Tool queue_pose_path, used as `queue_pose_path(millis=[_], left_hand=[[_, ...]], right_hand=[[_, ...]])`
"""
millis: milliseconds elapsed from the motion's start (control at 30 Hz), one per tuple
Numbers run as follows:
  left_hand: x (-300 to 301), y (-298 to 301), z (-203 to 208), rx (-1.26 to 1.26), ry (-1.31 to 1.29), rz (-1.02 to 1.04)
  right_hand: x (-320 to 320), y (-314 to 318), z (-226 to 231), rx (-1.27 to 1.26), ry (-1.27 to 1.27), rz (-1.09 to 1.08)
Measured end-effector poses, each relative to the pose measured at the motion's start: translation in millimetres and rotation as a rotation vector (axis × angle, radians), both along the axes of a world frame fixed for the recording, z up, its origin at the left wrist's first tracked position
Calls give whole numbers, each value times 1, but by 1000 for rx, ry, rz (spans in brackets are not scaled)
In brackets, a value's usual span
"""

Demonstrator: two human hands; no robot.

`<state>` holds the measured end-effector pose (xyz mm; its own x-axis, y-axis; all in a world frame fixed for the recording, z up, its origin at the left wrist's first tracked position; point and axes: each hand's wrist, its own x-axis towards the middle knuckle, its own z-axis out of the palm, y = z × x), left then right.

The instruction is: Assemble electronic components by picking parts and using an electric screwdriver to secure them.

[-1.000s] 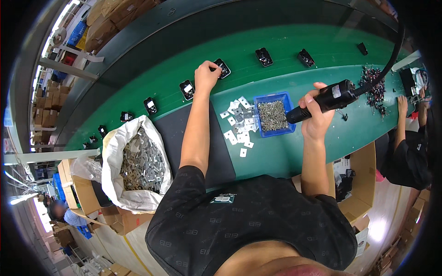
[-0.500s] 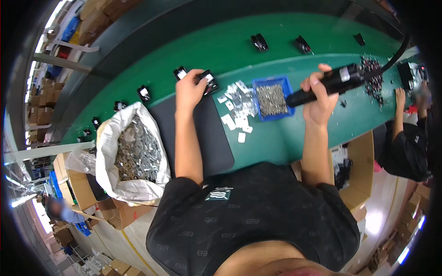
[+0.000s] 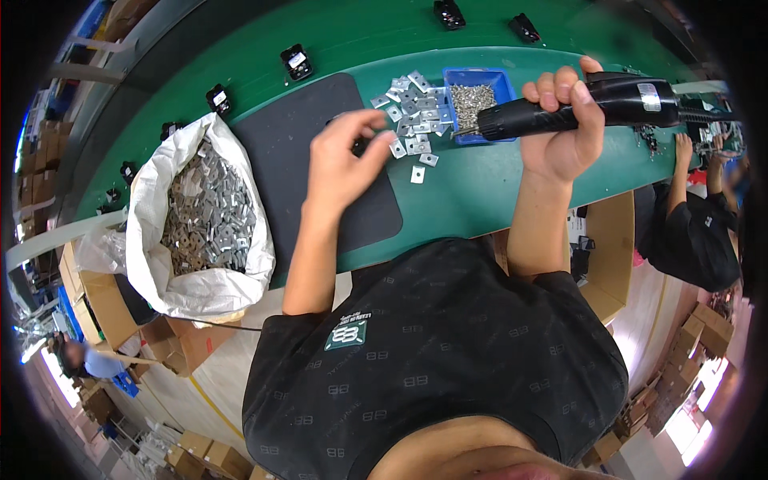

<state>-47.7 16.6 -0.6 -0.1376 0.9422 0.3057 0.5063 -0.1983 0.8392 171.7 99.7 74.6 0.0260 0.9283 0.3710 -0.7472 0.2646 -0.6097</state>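
Observation:
My left hand [image 3: 340, 164] is over the black mat [image 3: 276, 136], thumb and fingers apart and slightly blurred. A black plastic part [image 3: 360, 146] shows between them, mostly hidden by the hand; it seems to lie on the mat. Just right of the fingertips lie several small metal plates [image 3: 418, 108] with holes. My right hand [image 3: 564, 128] is wrapped round a black electric screwdriver [image 3: 616, 102], held nearly level. The tool's tip points left, at the near edge of a blue tray [image 3: 502, 78] filled with small screws [image 3: 472, 104].
A white sack [image 3: 148, 240] of metal plates stands left of the mat. Black parts [image 3: 297, 62] sit spaced along the green belt [image 3: 360, 40] beyond. An open cardboard box [image 3: 612, 248] is at the lower right, near a co-worker [image 3: 692, 240].
My left hand has brought a black part from the belt back over the mat, and its fingers have spread. The screwdriver's tip has moved left to the tray's near side. The view has shifted.

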Motion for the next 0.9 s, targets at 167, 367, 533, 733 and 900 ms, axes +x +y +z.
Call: queue_pose_path(millis=[167, 367, 533, 733, 900], left_hand=[[49, 14, 8, 29, -41, -241], [50, 4, -16, -187, -399, -193], [56, 7, -20, -195, -468, -245], [44, 7, -25, -219, -567, -286], [44, 10, -29, -174, -541, -326]], right_hand=[[0, -8, 6, 32, -201, -126], [-11, -14, 8, -94, -89, 50], [-2, -17, 10, -123, -85, 61], [-8, -12, 11, -139, -60, 87], [-10, -8, 8, -127, -47, 86]])
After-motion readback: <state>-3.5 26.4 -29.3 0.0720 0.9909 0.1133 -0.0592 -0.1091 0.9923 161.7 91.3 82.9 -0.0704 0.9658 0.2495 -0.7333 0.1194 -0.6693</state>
